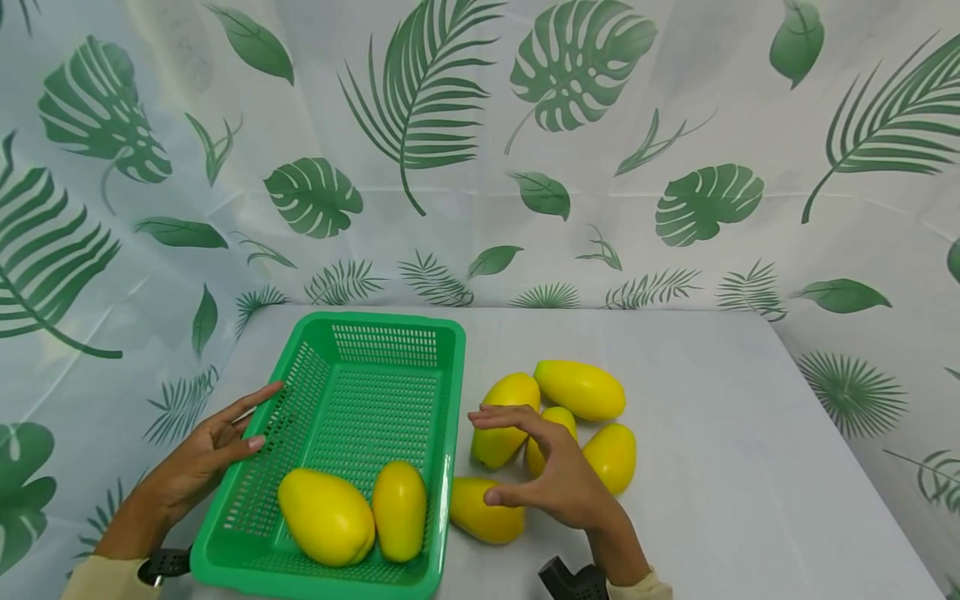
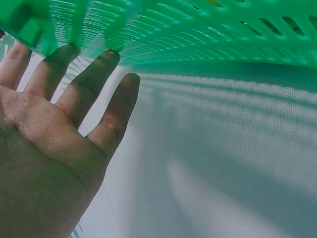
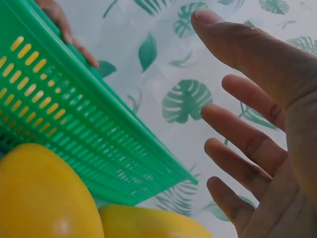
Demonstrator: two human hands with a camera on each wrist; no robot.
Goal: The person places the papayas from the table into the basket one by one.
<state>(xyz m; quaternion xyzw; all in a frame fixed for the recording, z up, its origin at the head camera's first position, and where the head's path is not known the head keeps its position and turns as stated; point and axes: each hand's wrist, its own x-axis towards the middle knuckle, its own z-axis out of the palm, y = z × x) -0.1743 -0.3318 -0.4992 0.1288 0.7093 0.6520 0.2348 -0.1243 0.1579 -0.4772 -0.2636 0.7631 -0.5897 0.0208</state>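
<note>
A green plastic basket [image 1: 375,340] with slotted walls stands on the left of the table. Inside its near end lie two yellow mangoes, a larger one [image 1: 326,517] and a slimmer one [image 1: 400,510]. My left hand [image 1: 198,462] touches the basket's left side, thumb at the rim; in the left wrist view its straight fingers [image 2: 89,89] reach the slotted wall from outside. Over loose mangoes right of the basket, my right hand [image 1: 562,467] hovers with thumb and fingers spread, holding nothing. One mango [image 1: 487,521] lies below its thumb, beside the basket.
More loose mangoes sit behind and right of my right hand, including one at the back [image 1: 580,390] and one on the right [image 1: 615,458]. A white cloth covers the table [image 1: 735,467]. Leaf-printed sheets [image 1: 480,150] hang at the back and sides.
</note>
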